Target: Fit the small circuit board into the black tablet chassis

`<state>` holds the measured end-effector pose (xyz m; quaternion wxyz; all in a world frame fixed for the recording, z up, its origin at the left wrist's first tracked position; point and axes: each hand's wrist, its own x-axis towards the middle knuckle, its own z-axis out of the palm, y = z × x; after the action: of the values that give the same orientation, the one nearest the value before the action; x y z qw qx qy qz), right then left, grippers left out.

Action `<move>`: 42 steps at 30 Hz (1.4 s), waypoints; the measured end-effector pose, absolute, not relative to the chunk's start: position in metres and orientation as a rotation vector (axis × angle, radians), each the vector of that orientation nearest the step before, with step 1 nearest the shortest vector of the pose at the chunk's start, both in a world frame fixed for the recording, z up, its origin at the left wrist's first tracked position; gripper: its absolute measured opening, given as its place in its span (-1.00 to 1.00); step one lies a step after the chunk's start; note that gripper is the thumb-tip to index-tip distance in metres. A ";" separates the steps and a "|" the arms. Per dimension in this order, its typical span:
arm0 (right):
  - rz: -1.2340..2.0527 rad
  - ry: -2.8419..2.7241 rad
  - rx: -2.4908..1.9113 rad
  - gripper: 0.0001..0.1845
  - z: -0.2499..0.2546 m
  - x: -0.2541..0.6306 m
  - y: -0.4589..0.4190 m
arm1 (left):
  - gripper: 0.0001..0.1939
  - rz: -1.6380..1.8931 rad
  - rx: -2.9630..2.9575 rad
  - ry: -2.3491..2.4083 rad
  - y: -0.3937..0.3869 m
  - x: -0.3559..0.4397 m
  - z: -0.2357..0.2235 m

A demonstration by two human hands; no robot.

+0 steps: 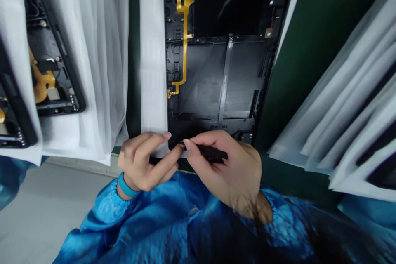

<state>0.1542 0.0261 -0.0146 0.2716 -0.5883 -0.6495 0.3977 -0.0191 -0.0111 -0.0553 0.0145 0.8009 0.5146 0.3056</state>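
An opened tablet housing [204, 78], black with its inside facing up, lies on a white sheet in front of me. A gold flex cable [185, 49] runs down its left side, and a grey ribbon cable [225, 76] crosses its middle. My right hand [229, 169] grips a slim black pen-like tool [213, 151], whose tip is hidden by the fingers at the housing's lower left corner. At that corner is my left hand [145, 159], fingers apart, one fingertip close to the right hand's fingertips. I cannot make out any small part between them.
More black housings [58, 49] stand between white sheets [102, 66] on the left. Folded white sheets [334, 95] with dark panels [383, 177] between them fill the right side. Green table surface [297, 70] shows beside the housing. Blue sleeves [105, 210] hang at the near edge.
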 end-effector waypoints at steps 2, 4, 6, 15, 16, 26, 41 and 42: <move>1.067 -1.751 -1.581 -0.88 -0.015 0.154 0.027 | -0.67 0.949 2.493 1.601 -0.011 -0.020 -0.055; 1.062 -1.754 -1.602 -0.87 -0.015 0.154 0.028 | -0.67 0.942 2.498 1.601 -0.012 -0.020 -0.055; 1.068 -1.757 -1.626 -0.86 -0.013 0.155 0.030 | -0.67 0.939 2.505 1.606 -0.011 -0.020 -0.055; 1.028 -1.751 -1.622 -0.85 -0.014 0.162 0.031 | -0.67 0.954 2.516 1.543 -0.012 -0.026 -0.057; 1.009 -1.735 -1.626 -0.84 -0.015 0.163 0.030 | -0.68 0.943 2.533 1.520 -0.012 -0.027 -0.057; 0.982 -1.663 -1.553 -0.81 -0.022 0.171 0.027 | -0.67 0.902 2.637 1.468 -0.008 -0.025 -0.055; 0.940 -1.602 -1.631 -0.80 -0.015 0.175 0.025 | -0.61 0.850 2.628 1.511 -0.008 -0.024 -0.051; 0.951 -1.601 -1.619 -0.80 -0.016 0.175 0.025 | -0.59 0.850 2.627 1.510 -0.007 -0.023 -0.051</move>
<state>0.1755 0.0252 -0.0157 0.3308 -0.6192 -0.6123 0.3637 -0.0234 -0.0073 -0.0507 -0.0025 0.8347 0.4798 0.2702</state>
